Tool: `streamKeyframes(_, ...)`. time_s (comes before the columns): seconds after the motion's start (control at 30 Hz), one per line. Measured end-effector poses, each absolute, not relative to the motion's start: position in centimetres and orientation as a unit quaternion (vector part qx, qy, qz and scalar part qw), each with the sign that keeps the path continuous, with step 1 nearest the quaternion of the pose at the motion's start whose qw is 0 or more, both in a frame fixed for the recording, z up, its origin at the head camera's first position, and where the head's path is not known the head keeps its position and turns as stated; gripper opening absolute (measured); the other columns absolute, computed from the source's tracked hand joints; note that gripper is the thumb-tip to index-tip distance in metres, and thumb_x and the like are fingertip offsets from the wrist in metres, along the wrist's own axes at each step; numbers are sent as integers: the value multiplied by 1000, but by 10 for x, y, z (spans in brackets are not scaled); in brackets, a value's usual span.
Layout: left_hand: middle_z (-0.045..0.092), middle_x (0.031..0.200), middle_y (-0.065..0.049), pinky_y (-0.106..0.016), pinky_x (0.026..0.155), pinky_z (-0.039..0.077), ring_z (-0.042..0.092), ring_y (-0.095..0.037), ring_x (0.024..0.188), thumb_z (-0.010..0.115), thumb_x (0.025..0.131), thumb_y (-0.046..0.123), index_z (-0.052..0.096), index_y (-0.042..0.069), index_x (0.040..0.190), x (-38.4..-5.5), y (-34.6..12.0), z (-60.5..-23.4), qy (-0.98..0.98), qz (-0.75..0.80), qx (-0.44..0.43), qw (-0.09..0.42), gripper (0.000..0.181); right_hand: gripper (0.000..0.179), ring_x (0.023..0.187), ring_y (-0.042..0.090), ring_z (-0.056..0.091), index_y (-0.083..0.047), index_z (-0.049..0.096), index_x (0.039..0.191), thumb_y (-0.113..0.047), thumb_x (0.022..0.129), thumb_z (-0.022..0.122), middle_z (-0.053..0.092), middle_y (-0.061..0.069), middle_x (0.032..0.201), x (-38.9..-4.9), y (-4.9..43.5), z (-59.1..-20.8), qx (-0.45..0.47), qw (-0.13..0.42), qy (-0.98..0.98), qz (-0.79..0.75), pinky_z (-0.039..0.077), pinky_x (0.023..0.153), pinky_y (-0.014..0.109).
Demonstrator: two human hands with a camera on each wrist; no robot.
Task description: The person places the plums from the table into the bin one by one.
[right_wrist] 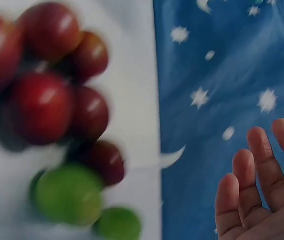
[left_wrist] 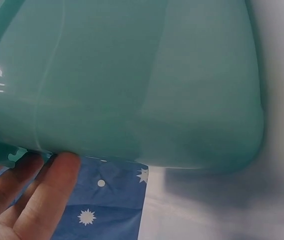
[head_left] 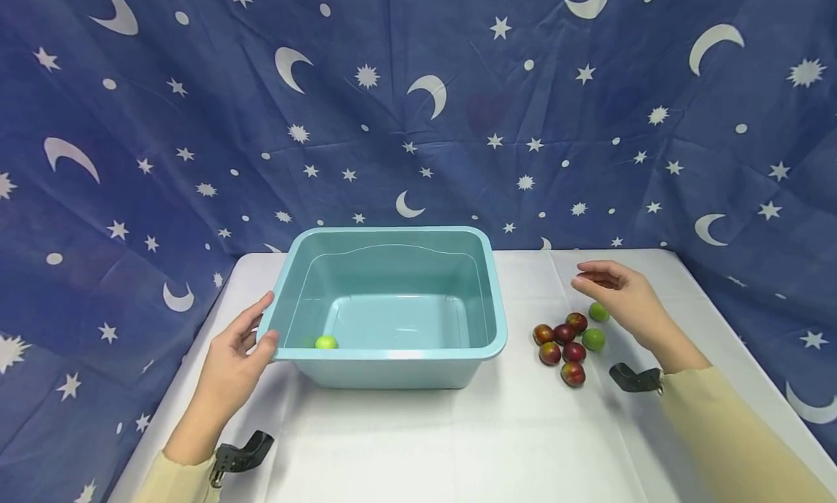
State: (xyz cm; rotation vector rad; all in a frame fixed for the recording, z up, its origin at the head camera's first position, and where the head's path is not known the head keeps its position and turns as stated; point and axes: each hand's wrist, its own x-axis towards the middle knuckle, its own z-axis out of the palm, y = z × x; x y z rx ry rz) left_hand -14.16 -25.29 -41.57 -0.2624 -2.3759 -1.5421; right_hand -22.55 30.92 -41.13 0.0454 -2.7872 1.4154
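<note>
My left hand point(head_left: 229, 365) grips the left rim of a light blue-green plastic basin point(head_left: 389, 354), thumb at the front corner. In the left wrist view, its fingers point(left_wrist: 49, 197) reach under the rim against the outer wall. One small round green fruit point(head_left: 325, 341) lies inside the basin, near the front left. My right hand point(head_left: 621, 299) hovers above the right of the table, fingers extended, nothing visible in it. Below and left of it, several red plums point(head_left: 564, 334) lie clustered, with two round green fruits point(head_left: 593, 339) beside them on the right.
A white cloth covers the table point(head_left: 418, 437). Behind it and at the sides hangs a blue curtain point(head_left: 458, 125) with moons and stars. Each wrist wears a black camera mount point(head_left: 243, 453).
</note>
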Motion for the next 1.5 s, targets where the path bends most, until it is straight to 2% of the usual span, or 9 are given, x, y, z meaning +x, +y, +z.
streamKeyframes(0.13, 50, 132, -26, -16, 77, 54, 55, 2, 109, 56, 96, 3, 45, 9, 145, -141, -251, -415, -820, -544, -101, 148, 51, 71, 112, 20, 51, -11, 50, 138, -59, 87, 60, 56, 10, 126, -227, 332, -428, -25, -1, -898, 439, 48, 93, 34)
streamKeyframes(0.27, 47, 137, -23, -15, 79, 53, 53, 2, 111, 55, 96, 3, 45, 10, 146, -141, -251, -416, -819, -546, -101, 146, 51, 82, 119, 30, 45, -4, 44, 142, -63, 86, 58, 52, 18, 131, -230, 352, -445, -50, -15, -897, 439, 40, 100, 56)
streamKeyframes(0.63, 42, 145, -16, -13, 84, 50, 48, -2, 119, 55, 97, 5, 46, 12, 145, -140, -253, -420, -827, -533, -87, 154, 50, 96, 118, 40, 44, -2, 30, 150, -68, 85, 55, 40, 27, 140, -236, 371, -471, -94, -95, -894, 427, 45, 89, 49)
streamKeyframes(0.8, 41, 145, -17, -12, 85, 48, 47, -3, 120, 56, 96, 4, 45, 10, 145, -140, -253, -420, -824, -534, -97, 163, 51, 99, 127, 44, 37, -3, 28, 151, -69, 84, 56, 33, 29, 146, -242, 376, -476, -111, -129, -892, 418, 39, 99, 59)
streamKeyframes(0.9, 41, 146, -16, -11, 88, 46, 45, -11, 125, 57, 96, 4, 46, 10, 145, -141, -253, -420, -825, -532, -97, 165, 51, 101, 133, 47, 30, -3, 28, 151, -71, 82, 57, 29, 29, 148, -245, 378, -478, -112, -142, -891, 416, 32, 105, 61)
streamKeyframes(1.07, 39, 148, -14, -11, 90, 44, 41, -31, 130, 56, 97, 7, 45, 12, 146, -143, -253, -420, -831, -523, -95, 163, 50, 100, 134, 51, 24, -2, 32, 149, -71, 81, 58, 25, 30, 150, -245, 379, -482, -111, -149, -894, 407, 29, 106, 65)
streamKeyframes(1.13, 40, 148, -14, -11, 88, 46, 43, -29, 128, 56, 97, 8, 45, 13, 146, -143, -253, -420, -831, -524, -95, 162, 50, 99, 134, 52, 23, -1, 34, 147, -71, 81, 57, 24, 30, 150, -243, 379, -485, -114, -147, -897, 402, 28, 105, 66)
streamKeyframes(1.33, 41, 146, -16, -13, 84, 49, 48, -9, 122, 54, 97, 6, 45, 12, 146, -143, -253, -419, -829, -527, -94, 165, 50, 98, 134, 52, 22, 1, 38, 144, -72, 81, 56, 26, 32, 148, -239, 377, -490, -120, -133, -901, 395, 25, 105, 68)
streamKeyframes(1.5, 40, 147, -15, -12, 85, 48, 46, -28, 126, 54, 97, 6, 45, 12, 146, -141, -251, -419, -828, -529, -90, 162, 50, 99, 133, 51, 24, 3, 36, 145, -71, 82, 56, 27, 32, 148, -236, 377, -492, -120, -128, -900, 399, 27, 105, 67)
